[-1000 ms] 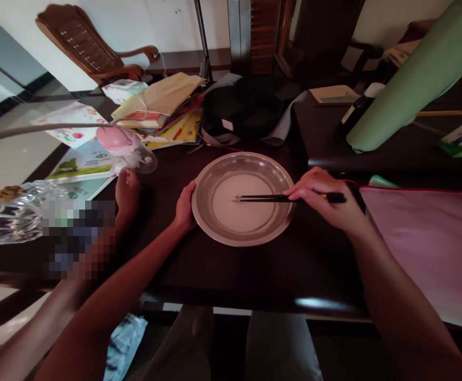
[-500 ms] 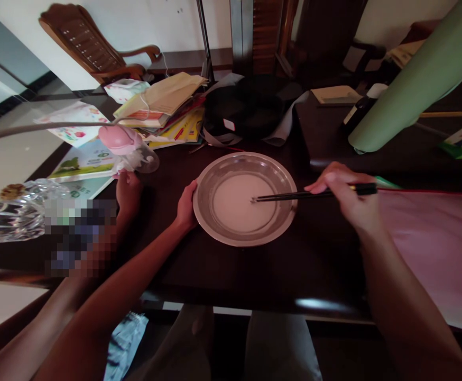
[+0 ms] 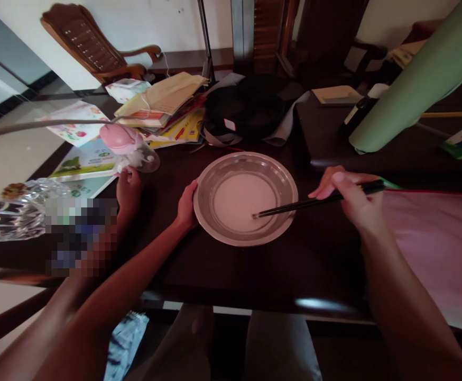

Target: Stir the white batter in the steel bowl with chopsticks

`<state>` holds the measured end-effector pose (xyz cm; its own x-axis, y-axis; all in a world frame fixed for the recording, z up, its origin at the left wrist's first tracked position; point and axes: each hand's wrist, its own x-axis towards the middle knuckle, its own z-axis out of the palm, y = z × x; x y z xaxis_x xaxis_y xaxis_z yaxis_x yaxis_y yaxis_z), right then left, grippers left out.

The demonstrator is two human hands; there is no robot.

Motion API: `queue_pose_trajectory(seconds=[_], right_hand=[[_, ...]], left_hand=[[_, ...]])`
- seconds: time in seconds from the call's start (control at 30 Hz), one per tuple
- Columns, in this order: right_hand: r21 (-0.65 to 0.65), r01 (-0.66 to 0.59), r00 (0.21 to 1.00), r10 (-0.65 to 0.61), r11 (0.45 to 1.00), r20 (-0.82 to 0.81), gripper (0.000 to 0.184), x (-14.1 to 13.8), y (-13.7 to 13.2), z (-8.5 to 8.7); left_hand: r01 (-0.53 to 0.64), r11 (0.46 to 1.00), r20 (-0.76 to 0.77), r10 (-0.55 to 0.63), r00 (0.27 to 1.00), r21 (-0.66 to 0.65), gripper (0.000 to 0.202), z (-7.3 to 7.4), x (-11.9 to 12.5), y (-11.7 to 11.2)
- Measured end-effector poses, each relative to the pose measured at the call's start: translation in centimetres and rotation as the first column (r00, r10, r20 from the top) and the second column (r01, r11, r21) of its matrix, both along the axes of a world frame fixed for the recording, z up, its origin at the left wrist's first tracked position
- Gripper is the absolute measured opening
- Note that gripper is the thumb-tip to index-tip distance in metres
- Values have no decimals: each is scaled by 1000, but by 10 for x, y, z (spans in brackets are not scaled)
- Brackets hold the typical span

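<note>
- Metal bowl is set on the dark bench, right between the two hands.
- White liquid is held in the bowl; just the bottom part is filled, and the shiny sides can be seen above it.
- The bowl's left edge is gripped by the left hand; the thumb is laid by the rim, and the other fingers are mostly hidden.
- Black chopsticks are pinched in the right hand. They are tilted over the right rim, and their tips are pointed down at the liquid.
- To the left, something white can be seen in a clear cup with a pink top. Another person's hand is held next to it; whether the cup is touched cannot be told.
- Farther left, a glass dish is topped with a brown thing.
</note>
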<state>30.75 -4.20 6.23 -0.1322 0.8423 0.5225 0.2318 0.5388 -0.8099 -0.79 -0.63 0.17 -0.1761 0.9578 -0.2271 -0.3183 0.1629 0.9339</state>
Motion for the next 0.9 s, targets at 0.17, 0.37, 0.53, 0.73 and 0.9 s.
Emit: queue_pose_trajectory(seconds=[0.17,0.37,0.53,0.73,0.9], right_hand=[[35,-115,959,102,993,264,18,-13,0,1],[13,66,998,-66,998,-7,37,-1,-1,2],[9,-111,966,106,994,235,22,-16,-3,4],[12,119,993,-119,993,5,35,-2,-2,2],[-8,-110,972,109,994,209,24,-13,-2,3]], left_hand=[[-9,999,-49,10,999,31,26,-7,-3,2],[-4,1000,-22,4,1000,23,26,-6,-1,2],[-23,999,-45,24,999,24,25,-6,-2,2],[3,999,-48,0,999,43,26,-4,-1,1],[-36,999,-68,39,997,32,23,-3,-1,1]])
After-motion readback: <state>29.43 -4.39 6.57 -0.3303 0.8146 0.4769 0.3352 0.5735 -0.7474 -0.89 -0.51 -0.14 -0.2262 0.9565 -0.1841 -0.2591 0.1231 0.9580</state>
